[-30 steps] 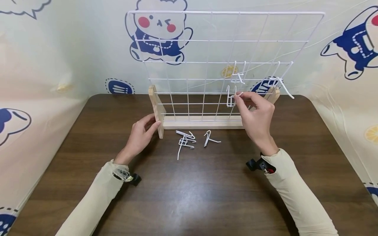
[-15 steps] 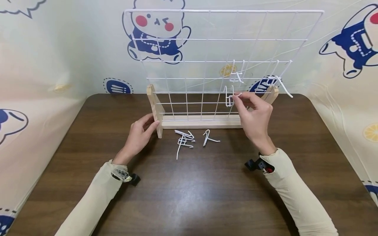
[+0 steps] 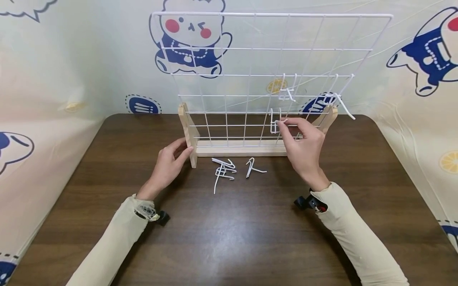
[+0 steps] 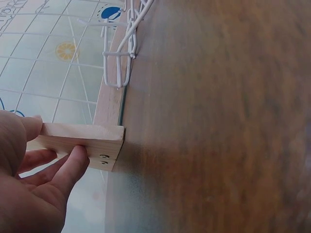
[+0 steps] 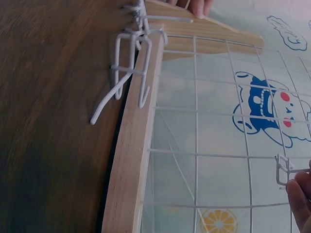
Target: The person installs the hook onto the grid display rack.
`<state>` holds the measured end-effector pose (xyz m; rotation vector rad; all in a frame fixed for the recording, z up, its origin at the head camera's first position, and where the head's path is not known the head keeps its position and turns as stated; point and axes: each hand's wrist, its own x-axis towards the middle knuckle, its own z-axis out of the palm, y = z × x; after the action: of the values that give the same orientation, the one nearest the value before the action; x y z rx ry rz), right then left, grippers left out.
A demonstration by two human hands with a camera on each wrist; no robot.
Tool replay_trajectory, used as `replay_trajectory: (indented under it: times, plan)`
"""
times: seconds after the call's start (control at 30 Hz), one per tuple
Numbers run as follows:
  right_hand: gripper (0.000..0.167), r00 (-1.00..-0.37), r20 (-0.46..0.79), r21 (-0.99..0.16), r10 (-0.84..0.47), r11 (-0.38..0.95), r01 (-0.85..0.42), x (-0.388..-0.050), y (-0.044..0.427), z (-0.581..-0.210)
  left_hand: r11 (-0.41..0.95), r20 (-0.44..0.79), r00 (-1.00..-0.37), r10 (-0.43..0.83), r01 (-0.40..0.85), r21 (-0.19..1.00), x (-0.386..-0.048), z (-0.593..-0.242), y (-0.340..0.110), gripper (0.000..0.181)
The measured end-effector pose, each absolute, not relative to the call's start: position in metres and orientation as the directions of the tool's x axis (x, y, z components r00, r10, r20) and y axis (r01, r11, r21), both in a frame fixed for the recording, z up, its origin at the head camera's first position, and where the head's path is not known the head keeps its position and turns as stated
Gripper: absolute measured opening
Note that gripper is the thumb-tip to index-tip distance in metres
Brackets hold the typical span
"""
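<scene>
Hook (image 3: 272,126), head view: dipping lower and a touch left at the grid (image 3: 251,75), the right hand (image 3: 304,149) pinching it; its prongs are seemingly nearing a wire's hold.
Tabletop (image 3: 222,238), head view: loose hooks (image 3: 221,171) are lying before the stand (image 3: 243,151); a printed backdrop (image 3: 118,51) is rising behind.
Stand, left wrist view: the left hand (image 4: 36,187) is gripping its end board (image 4: 97,132).
Hook, right wrist view: fingers (image 5: 299,194) are pinching it; whether it's catching, I can't tell.

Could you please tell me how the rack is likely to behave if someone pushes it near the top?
The rack may tip, since its grid stands well above the low wooden base. It is probably light for its size, being mostly thin wire and open gaps. The base, a straight wooden board, should hardly bend.
</scene>
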<state>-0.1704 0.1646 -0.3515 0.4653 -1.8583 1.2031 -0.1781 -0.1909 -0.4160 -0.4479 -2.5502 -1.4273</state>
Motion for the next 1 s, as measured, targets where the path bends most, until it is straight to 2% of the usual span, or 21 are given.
replay_trajectory:
  times: [0.13,0.3,0.5,0.7,0.87,1.0]
  plan:
    - [0.008,-0.546,0.833,-0.51,0.084,0.497,-0.702,-0.171,0.166,-0.355,0.49,0.306,-0.937,0.167,0.348,0.799,-0.178,-0.416,-0.191,0.04]
    - [0.008,-0.554,0.833,-0.478,0.021,0.531,-0.699,-0.171,0.17,-0.356,0.487,0.308,-0.937,0.167,0.35,0.8,-0.178,-0.416,-0.192,0.04]
    - [0.009,-0.609,0.79,-0.487,-0.074,0.528,-0.695,-0.172,0.176,-0.356,0.491,0.312,-0.934,0.174,0.357,0.795,-0.179,-0.417,-0.193,0.041]
    - [0.012,-0.65,0.752,-0.518,-0.112,0.51,-0.687,-0.175,0.181,-0.36,0.489,0.307,-0.935,0.176,0.353,0.798,-0.178,-0.416,-0.192,0.04]
    - [0.011,-0.701,0.699,-0.567,-0.14,0.488,-0.664,-0.163,0.176,-0.342,0.481,0.31,-0.934,0.177,0.357,0.801,-0.176,-0.411,-0.19,0.039]
    - [0.017,-0.75,0.634,-0.619,-0.187,0.458,-0.638,-0.154,0.173,-0.33,0.474,0.309,-0.935,0.176,0.356,0.805,-0.179,-0.416,-0.193,0.039]
